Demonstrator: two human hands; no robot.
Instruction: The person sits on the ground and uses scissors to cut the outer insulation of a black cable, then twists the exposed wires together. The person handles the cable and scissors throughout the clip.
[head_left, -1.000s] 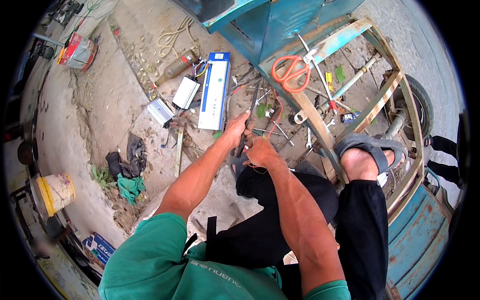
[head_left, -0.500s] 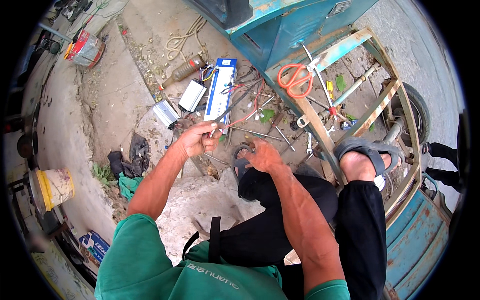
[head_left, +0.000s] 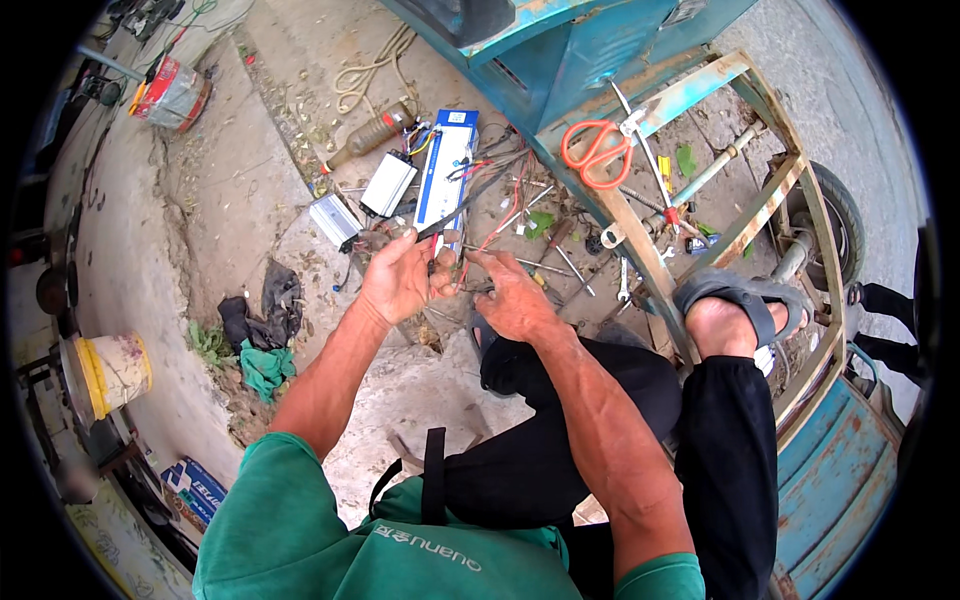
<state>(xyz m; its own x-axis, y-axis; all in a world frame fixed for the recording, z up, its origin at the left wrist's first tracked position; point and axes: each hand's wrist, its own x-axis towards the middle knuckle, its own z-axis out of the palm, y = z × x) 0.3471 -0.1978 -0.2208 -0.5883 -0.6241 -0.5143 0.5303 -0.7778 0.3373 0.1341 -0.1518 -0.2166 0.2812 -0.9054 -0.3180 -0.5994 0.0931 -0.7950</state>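
My left hand (head_left: 398, 283) is closed on the end of a black cable (head_left: 462, 208), with short wire ends between thumb and fingers. That cable runs up to a bundle of wires (head_left: 505, 165) by the blue metal body. Close beside it, my right hand (head_left: 515, 297) has its thumb and index finger at a thin red wire (head_left: 503, 225), seemingly pinching it; the fingertips partly hide the contact. Beyond the hands lie a long blue-and-white box (head_left: 436, 185) and two silver finned control boxes, one (head_left: 388, 186) with a wire plug and another (head_left: 335, 221) nearer.
A rusty vehicle frame (head_left: 640, 250) stands at right, with orange-handled scissors (head_left: 597, 153) on it. Wrenches (head_left: 624, 280) and screwdrivers lie on the ground below. A brown bottle (head_left: 372, 137), a rope (head_left: 372, 75), dark cloth (head_left: 270, 310) and buckets (head_left: 172, 95) are around.
My right hand has moved up and left, bringing its fingertips to the red wire beside my left hand. The left hand has turned slightly and still grips the black cable.
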